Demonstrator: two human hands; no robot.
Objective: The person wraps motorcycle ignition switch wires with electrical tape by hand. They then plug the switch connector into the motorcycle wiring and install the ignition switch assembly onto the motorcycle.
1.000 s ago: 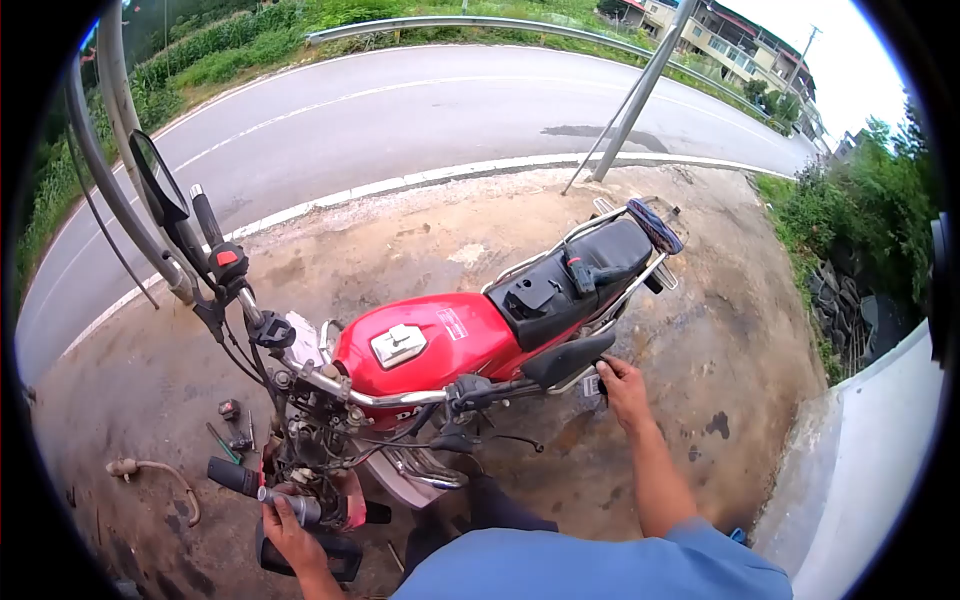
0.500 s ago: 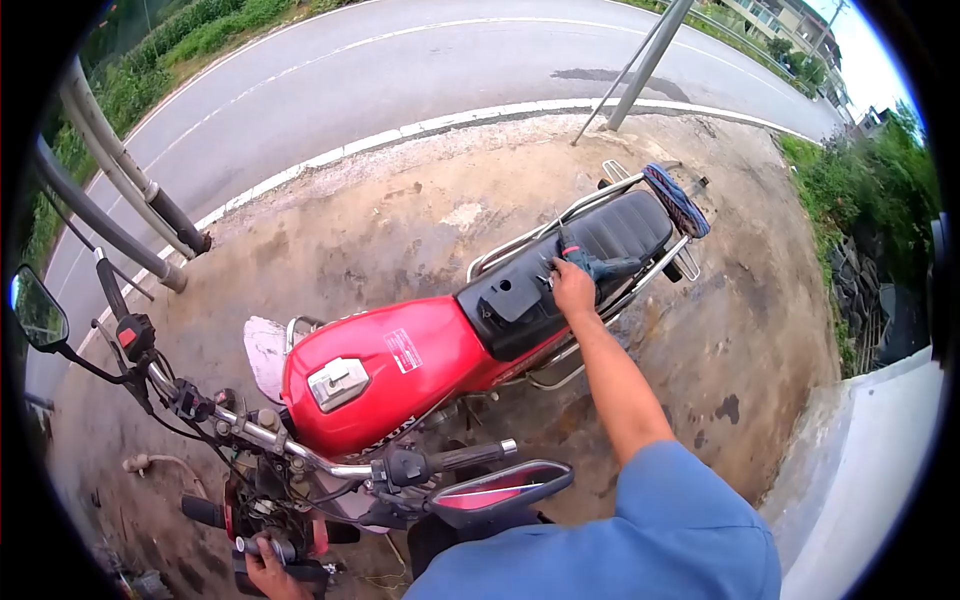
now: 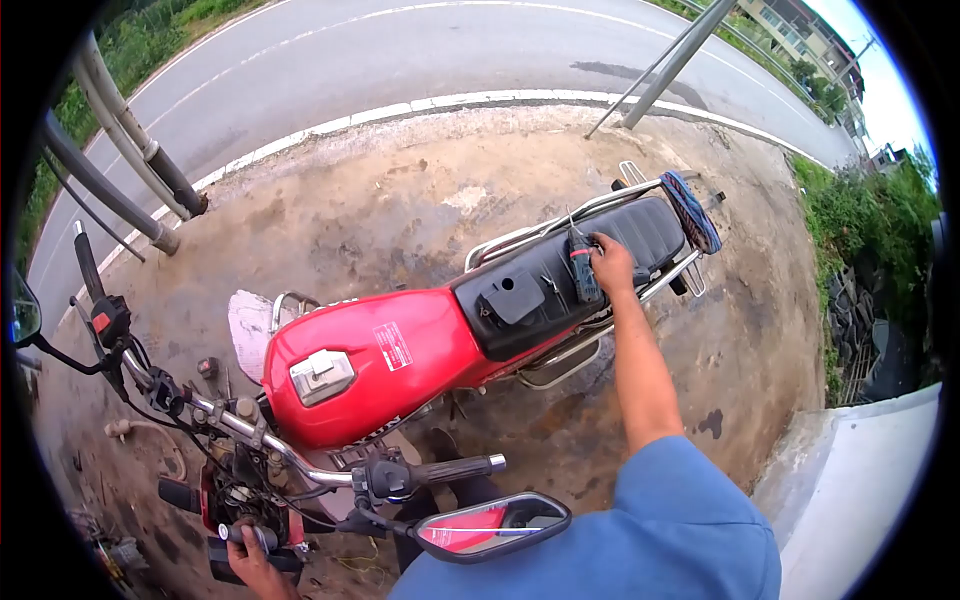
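My right hand point(image 3: 612, 266) is closed around a cordless drill point(image 3: 581, 262), whose bit points toward the far side of the black seat point(image 3: 640, 232). Beside the drill on the seat lie a small metal tool point(image 3: 552, 288) and a black plastic cover point(image 3: 513, 298) with a round hole. At the lower left, my left hand point(image 3: 254, 566) grips a dark cylindrical part point(image 3: 262, 538) with a pale round end, near the exposed wiring point(image 3: 243, 492) at the motorcycle's front. What exactly this part is, I cannot make out.
The red fuel tank point(image 3: 375, 365) lies between my hands. Handlebars point(image 3: 285, 450) and a mirror point(image 3: 493, 527) stick out close to my body. Metal poles point(image 3: 115, 195) stand by the road, and a white wall point(image 3: 860, 490) rises at right.
My right hand has moved from beside the small metal tool onto the drill, which has turned on the seat. My left hand stays on the dark cylindrical part. The view has shifted slightly.
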